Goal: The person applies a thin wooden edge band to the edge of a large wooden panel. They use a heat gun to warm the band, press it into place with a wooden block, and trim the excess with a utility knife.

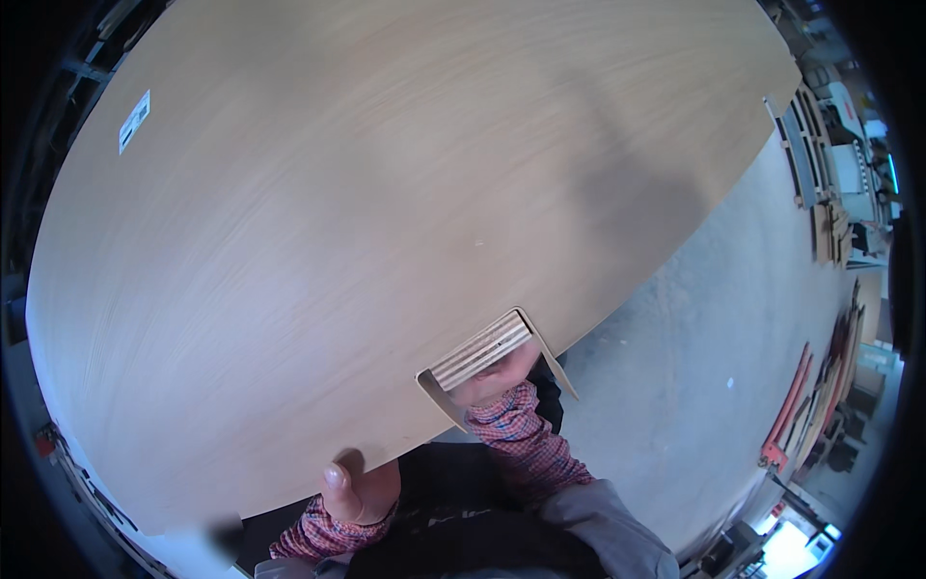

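Has layered wood block (482, 354) just above right hand (500, 379), touching, lower centre of frame, long axis slanting up rightward. Can't tell whether clamped, fingers hidden. Has left hand (362, 492) farther off, bottom left of centre, at wood panel (318, 241) edge, grip unclear too.

smooth wood-grain board (289, 212), faint sheen; layered plywood-like block (482, 354); cloth sleeves (526, 434); matt floor (666, 347).

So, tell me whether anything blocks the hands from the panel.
A layered wooden block, framed by a thin U-shaped strip, sits between the right hand and the panel beyond. Nothing visible separates the left hand from the panel's edge.
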Motion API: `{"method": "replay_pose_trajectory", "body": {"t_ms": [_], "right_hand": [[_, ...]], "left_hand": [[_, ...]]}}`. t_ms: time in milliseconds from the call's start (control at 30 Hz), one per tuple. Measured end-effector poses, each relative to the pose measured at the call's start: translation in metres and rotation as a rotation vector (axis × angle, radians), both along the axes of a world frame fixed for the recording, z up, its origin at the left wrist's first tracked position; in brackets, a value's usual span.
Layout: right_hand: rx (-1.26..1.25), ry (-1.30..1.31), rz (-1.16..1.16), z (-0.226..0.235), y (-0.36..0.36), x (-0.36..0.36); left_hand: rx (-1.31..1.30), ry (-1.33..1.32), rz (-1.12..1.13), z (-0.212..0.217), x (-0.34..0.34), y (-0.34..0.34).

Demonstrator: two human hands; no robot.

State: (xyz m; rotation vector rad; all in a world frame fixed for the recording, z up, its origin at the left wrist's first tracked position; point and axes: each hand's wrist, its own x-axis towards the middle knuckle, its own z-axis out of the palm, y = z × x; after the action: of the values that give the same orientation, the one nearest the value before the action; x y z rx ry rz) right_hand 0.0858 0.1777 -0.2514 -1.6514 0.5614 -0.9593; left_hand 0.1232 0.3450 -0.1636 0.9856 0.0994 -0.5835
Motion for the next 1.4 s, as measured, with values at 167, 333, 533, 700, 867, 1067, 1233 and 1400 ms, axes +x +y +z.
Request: {"method": "replay_pose_trajectory", "body": {"t_ms": [167,333,533,700,867,1067,1233,1400], "right_hand": [[0.438,-0.309,-0.073,0.003,0.016,0.011],[0.253,-0.07,-0.061,-0.023,-0.001,0.013],[0.251,0.14,-0.024,-0.039,-0.011,-0.012],[0.332,0.281,-0.013,-0.044,-0.009,-0.048],[0.37,0.337,0.028,-0.056,-0.01,-0.062],[0.37,0.347,0.095,-0.072,-0.01,-0.064],[0.34,0.389,0.121,-0.073,-0.023,-0.074],[0.33,0.437,0.154,-0.068,-0.036,-0.082]], "left_hand": [[0.049,-0.157,0.007,-0.014,-0.01,-0.002],[0.086,-0.096,-0.083,-0.003,-0.007,-0.005],[0.043,-0.033,-0.278,-0.006,0.002,0.009],[-0.004,0.072,-0.133,0.02,-0.004,-0.012],[0.011,0.049,-0.179,0.019,-0.001,-0.007],[-0.032,0.067,-0.147,0.005,-0.01,-0.006],[-0.061,0.113,-0.128,-0.001,-0.014,-0.013],[-0.095,0.024,-0.28,0.004,-0.006,-0.026]]}}
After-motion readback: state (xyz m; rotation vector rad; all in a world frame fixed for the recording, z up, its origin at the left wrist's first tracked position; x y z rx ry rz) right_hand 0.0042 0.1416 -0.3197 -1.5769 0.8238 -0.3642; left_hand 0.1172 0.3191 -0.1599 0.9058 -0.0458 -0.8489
